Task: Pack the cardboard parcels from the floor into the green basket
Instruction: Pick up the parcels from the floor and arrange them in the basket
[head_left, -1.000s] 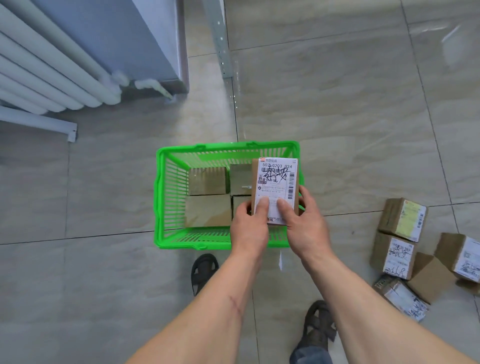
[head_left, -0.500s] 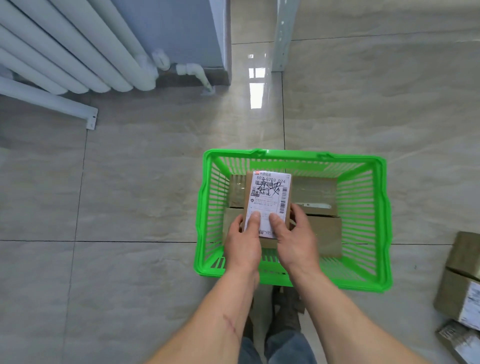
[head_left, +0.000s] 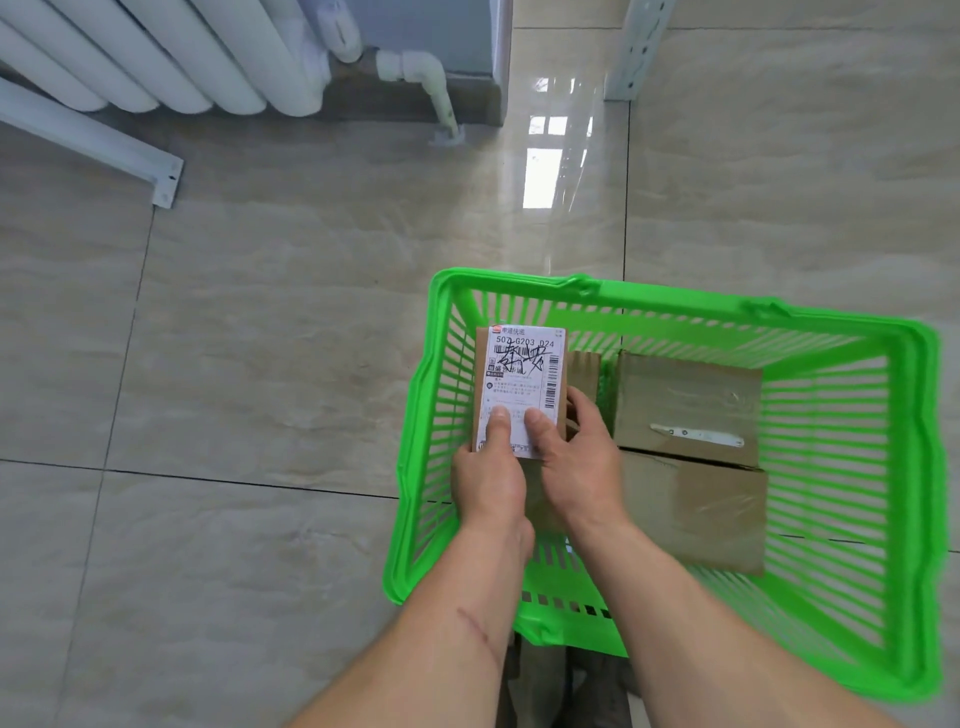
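A green basket (head_left: 675, 306) stands on the tiled floor just in front of my feet. Over its left end I hold a small cardboard parcel (head_left: 519, 374) with a white shipping label facing up. My left hand (head_left: 488, 478) grips the parcel's near left edge, thumb on the label. My right hand (head_left: 576, 462) grips its near right side, thumb on the label too. Plain brown parcels (head_left: 685, 400) lie flat inside the basket to the right of my hands.
A white radiator (head_left: 171, 57) and its pipe (head_left: 436, 88) stand at the top left by a grey wall corner. A white metal bracket (head_left: 104, 145) lies on the floor at the left. A metal rack leg (head_left: 634, 52) rises beyond the basket.
The view has moved closer and swung left, so the basket now sits to the right and larger. The loose parcels on the floor at the right have left the frame. Both hands keep the labelled parcel.
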